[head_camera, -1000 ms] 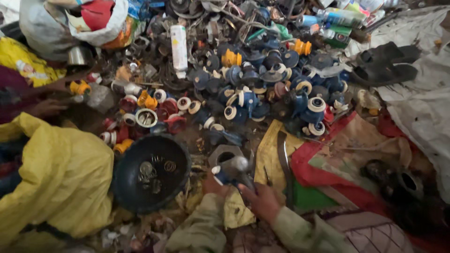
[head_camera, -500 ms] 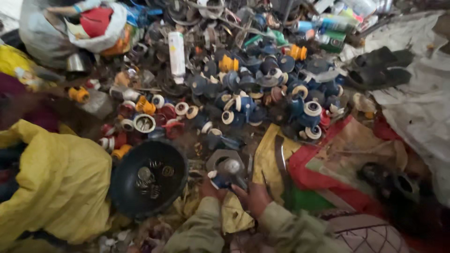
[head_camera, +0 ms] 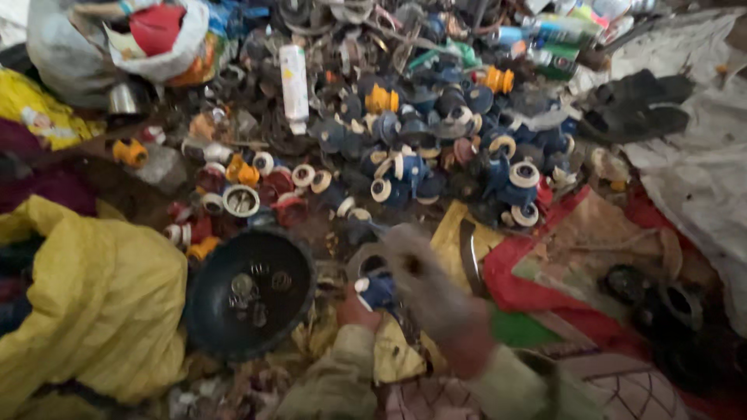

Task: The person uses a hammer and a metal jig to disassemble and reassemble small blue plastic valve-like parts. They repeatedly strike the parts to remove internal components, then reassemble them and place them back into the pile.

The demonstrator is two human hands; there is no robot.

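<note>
1. Holding a small blue part (head_camera: 380, 289) in our left hand (head_camera: 354, 309), we keep it low at our lap, just right of the black bowl (head_camera: 247, 294)
2. Raising our right hand (head_camera: 436, 299) above it, blurred, we cannot tell whether its fingers are open or closed; it is the hand nearer the part from above and the right
3. Facing us beyond both hands lies the heap of blue and orange parts (head_camera: 436, 148), with a curved blade (head_camera: 469, 257) on yellow cloth (head_camera: 447, 233) just to the right
</note>
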